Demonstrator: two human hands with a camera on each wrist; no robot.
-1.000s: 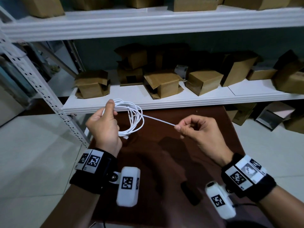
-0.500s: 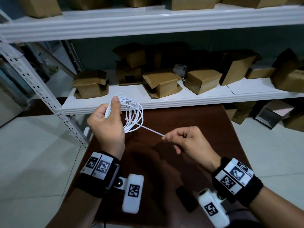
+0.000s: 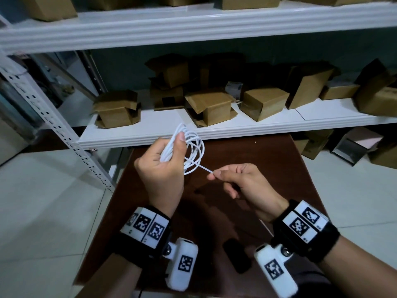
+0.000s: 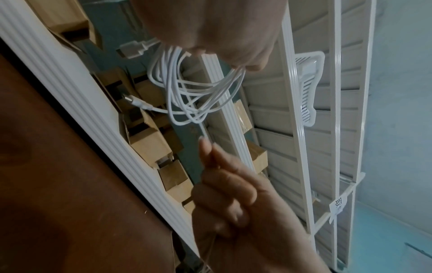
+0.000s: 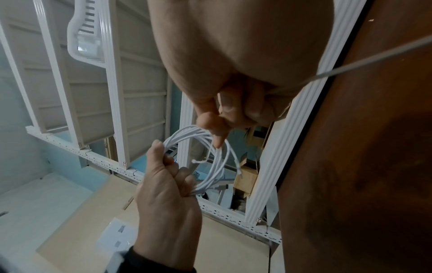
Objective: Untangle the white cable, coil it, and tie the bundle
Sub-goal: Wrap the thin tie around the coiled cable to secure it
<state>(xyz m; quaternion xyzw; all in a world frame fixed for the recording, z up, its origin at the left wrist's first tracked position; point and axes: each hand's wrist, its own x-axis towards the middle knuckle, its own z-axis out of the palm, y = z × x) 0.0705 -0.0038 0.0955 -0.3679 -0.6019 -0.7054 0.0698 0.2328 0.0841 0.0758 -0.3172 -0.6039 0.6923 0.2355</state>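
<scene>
Left hand grips the coiled white cable above the brown worktop, right hand just beside the coil pinching a thin white tie crossing it.

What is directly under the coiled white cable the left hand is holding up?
The coiled white cable hangs above the brown table, apart from it. The left hand covers part of the coil and the tabletop below.
</scene>
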